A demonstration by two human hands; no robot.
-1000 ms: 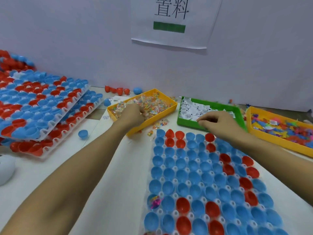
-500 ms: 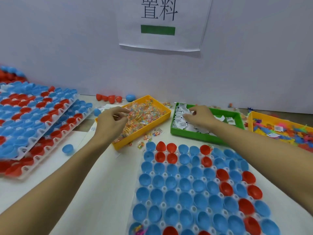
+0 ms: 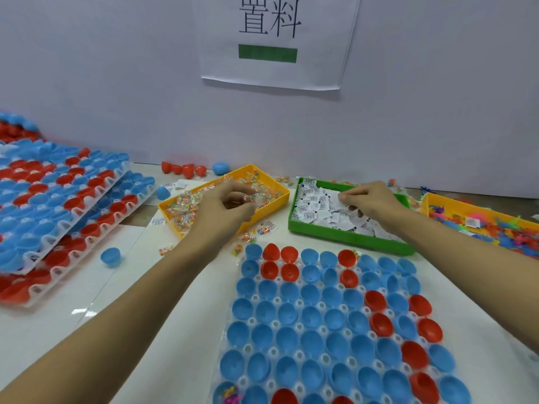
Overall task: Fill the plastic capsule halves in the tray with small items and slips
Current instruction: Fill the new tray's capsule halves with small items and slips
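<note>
tray (image 3: 294,338): nearest the viewer, flat on the tabletop; rows of blue and red capsule halves (image 3: 309,316), open side up. nearly all look empty; one at the near left corner holds colourful bits.
left hand (image 3: 224,205): over the yellow bin, fingers curled, thumb and fingertips pinched together on what looks like a small clear packet; the exact item is too small to tell.
right hand (image 3: 369,199): in the green bin, thumb and forefinger pinching a white slip at the top of the heap.
yellow bin (image 3: 264,214): just beyond the tray's far left corner; full of small clear packets (image 3: 186,204) of coloured bits. a few packets lie spilled on the tabletop between bin and tray.
green bin (image 3: 347,237): just beyond the tray's far edge, beside the yellow bin; heaped with printed slips (image 3: 315,204).
step in hand: judged as picking one packet and one slip. take a single piece per pinch, lift clear of the heap so none cling, then drop both into one empty half, working along a row.
third bin (image 3: 427,201): far right; bright mixed pieces.
stacked trays (image 3: 70,211): left, overlapping, loaded with blue and red halves; loose halves lie nearby.
tabletop (image 3: 163,287): white, glossy.
wall (image 3: 116,83): pale; a paper sign (image 3: 274,42) with two characters and a green bar.
</note>
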